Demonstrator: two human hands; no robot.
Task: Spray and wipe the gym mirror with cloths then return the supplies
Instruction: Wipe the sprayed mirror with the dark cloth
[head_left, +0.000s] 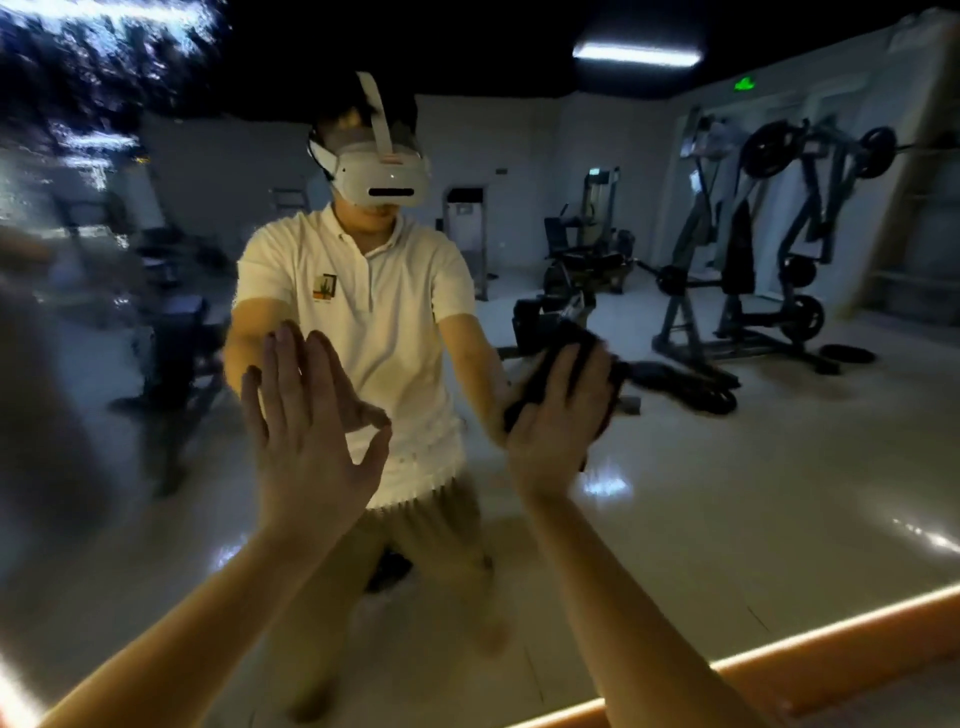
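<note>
Glass of the gym mirror (675, 467) fills the view, reflecting weight machines (779, 249). Left hand (311, 431) lies flat against it, well left of the working grip, fingers straight and holding nothing, likely as a brace. Right hand (558, 415) makes that grip: straight fingers press a dark cloth (530, 389) onto the glass, trapped beneath the palm, probably to spread wiping pressure evenly.

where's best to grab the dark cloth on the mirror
Probably the top edge of the dark cloth, from above: the right hand presses its middle flat to the mirror, and that edge sticks out past the fingertips.
</note>
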